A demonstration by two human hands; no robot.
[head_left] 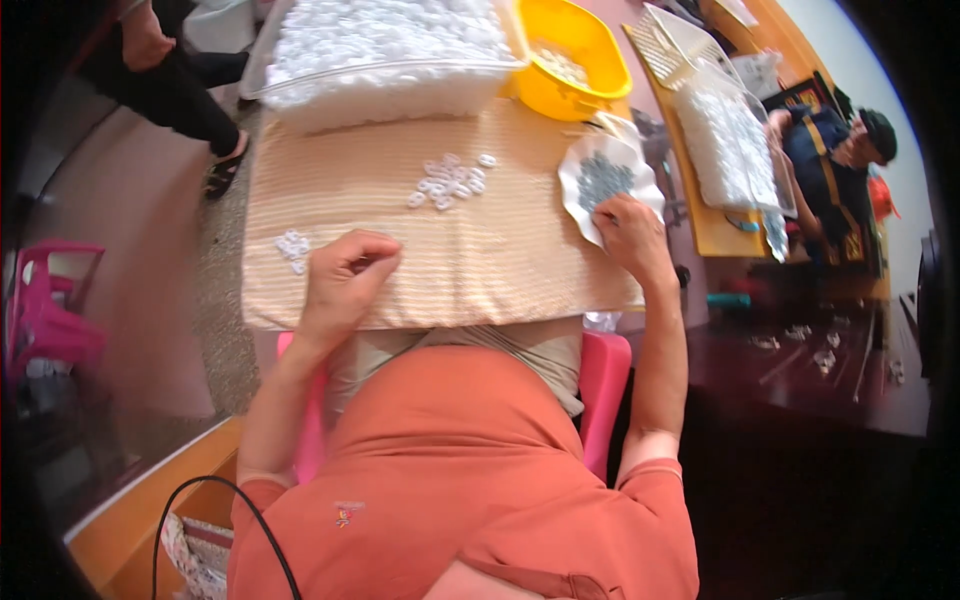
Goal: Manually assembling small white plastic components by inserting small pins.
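My left hand [345, 275] rests on a beige striped cloth pad [470, 250], fingers curled together as if pinching something too small to make out. A small cluster of white rings [293, 247] lies just left of it. My right hand [632, 232] reaches to a white paper dish [585, 170] holding small grey parts [603, 178], fingertips at the dish's lower edge. A larger scatter of white rings [450, 180] lies in the middle of the pad.
A clear bag of white rings [385, 50] and a yellow bowl [575, 60] stand at the far edge. To the right are another bag of white parts [735, 145] and a seated person [835, 160]. A pink stool [50, 310] is at left.
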